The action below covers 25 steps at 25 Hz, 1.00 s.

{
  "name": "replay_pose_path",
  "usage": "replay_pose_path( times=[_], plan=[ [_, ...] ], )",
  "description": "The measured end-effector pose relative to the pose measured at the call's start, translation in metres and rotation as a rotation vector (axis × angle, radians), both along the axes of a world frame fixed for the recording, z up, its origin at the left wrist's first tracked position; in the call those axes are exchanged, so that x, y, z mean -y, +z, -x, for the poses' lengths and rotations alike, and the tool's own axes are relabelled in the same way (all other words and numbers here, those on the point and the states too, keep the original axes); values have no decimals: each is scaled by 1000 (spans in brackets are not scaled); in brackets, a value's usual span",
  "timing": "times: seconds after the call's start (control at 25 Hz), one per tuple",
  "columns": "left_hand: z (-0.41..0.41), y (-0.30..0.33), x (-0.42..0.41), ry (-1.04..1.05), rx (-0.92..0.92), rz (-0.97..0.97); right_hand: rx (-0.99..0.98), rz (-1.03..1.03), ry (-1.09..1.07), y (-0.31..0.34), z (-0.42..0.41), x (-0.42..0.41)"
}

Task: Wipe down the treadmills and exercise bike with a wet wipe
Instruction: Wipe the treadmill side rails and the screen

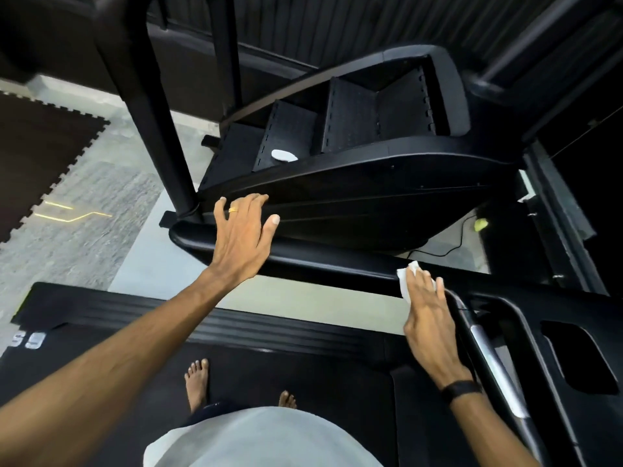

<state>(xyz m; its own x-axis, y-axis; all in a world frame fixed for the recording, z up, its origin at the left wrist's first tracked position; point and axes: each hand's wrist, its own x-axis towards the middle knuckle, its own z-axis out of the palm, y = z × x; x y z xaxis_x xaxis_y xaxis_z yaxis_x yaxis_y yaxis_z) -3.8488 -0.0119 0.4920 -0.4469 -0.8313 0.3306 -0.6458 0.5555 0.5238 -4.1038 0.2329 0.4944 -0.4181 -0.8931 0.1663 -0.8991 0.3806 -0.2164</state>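
One head cam, wide-angle, looking steeply down and fwd from standing height. Treadmill belt [303, 375] close below at 6 o'clock, handrail [337, 264] mid-frame, stair machine [354, 136] farther off toward 12. No 2nd view.

Bare forearms, a gold ring [233, 210] worn on the left hand [241, 230], a black band [461, 389] worn at the right wrist, possibly a fitness tracker, a pale grey top [263, 439], bare feet [197, 379].
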Motion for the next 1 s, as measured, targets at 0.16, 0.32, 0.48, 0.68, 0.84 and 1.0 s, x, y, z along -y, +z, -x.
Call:
replay_pose_path(
  times=[0.16,0.32,0.48,0.68,0.84,1.0],
  plan=[
    [-7,-4,-40,59,-45,13,12,179,124,-3,-4,24],
    [-34,-5,-63,112,-73,28,23,299,387,-19,-21,56],
    [-60,-6,-66,211,-93,33,57,318,572,-22,-72,107],
    [-98,-6,-55,396,-131,9,85,273,719,-26,-143,168],
    [-124,-8,-48,478,-109,-2,70,210,816,-25,-192,207],
    [-155,-11,-37,545,-80,-17,62,167,853,-21,-237,237]
  ],
)
